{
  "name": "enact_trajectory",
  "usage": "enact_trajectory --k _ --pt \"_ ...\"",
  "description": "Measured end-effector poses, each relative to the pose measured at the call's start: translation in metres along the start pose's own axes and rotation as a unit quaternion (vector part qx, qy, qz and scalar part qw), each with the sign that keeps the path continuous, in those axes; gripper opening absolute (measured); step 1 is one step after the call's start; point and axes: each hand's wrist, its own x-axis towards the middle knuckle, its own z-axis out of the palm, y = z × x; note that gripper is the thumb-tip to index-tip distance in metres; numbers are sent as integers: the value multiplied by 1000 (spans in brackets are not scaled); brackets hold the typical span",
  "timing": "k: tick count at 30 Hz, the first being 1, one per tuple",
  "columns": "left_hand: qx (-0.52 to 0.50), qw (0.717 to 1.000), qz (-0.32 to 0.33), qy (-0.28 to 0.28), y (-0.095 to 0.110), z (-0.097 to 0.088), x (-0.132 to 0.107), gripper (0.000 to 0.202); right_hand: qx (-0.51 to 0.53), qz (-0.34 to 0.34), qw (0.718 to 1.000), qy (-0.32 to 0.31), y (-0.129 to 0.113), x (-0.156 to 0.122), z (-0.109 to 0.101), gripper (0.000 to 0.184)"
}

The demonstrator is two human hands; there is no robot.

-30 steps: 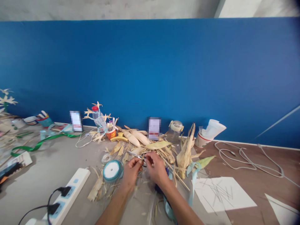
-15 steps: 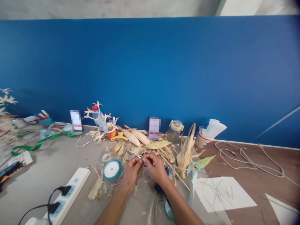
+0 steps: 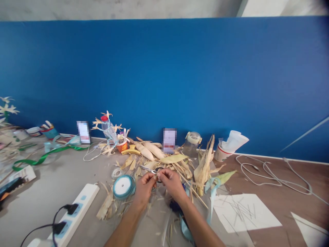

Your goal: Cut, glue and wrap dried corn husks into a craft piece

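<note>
My left hand [image 3: 145, 186] and my right hand [image 3: 171, 181] meet fingertip to fingertip above the middle of the table. Both are pinched closed on something too small to make out. Just beyond the fingers lie scissors [image 3: 149, 169], partly hidden by my right hand. A spool of blue ribbon [image 3: 123, 187] stands to the left of my left hand. Dried corn husks [image 3: 180, 166] spread behind and to the right of my hands. An upright bundle of husk [image 3: 205, 168] is farther right, with a pale blue ribbon [image 3: 212, 197] trailing beside it.
A white power strip [image 3: 77, 212] with black plugs lies at the front left. Along the blue partition [image 3: 164, 75] stand a phone [image 3: 169, 140], a lidded jar [image 3: 192, 143] and a paper cup [image 3: 222, 153]. Thin wires lie on white paper [image 3: 246, 212] at right, near a white cable [image 3: 272, 176].
My right hand has shifted very slightly, its fingertips still against those of my left hand. Everything else looks the same.
</note>
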Motion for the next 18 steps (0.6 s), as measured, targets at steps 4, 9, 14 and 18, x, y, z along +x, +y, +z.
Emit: enact_trajectory --k 4,9,14,18 --pt "6 1000 4 -7 -2 -1 1 28 -3 -1 1000 9 0 0 0 17" --pt "2 1000 6 -24 -6 -3 0 28 -21 -4 1000 6 -4 0 -4 18" --pt "-11 999 3 -41 -9 -3 1 27 -39 -8 999 -1 -7 0 -6 17" --pt "3 999 6 -39 -5 -2 -1 25 -81 -23 996 14 -5 -1 -5 17"
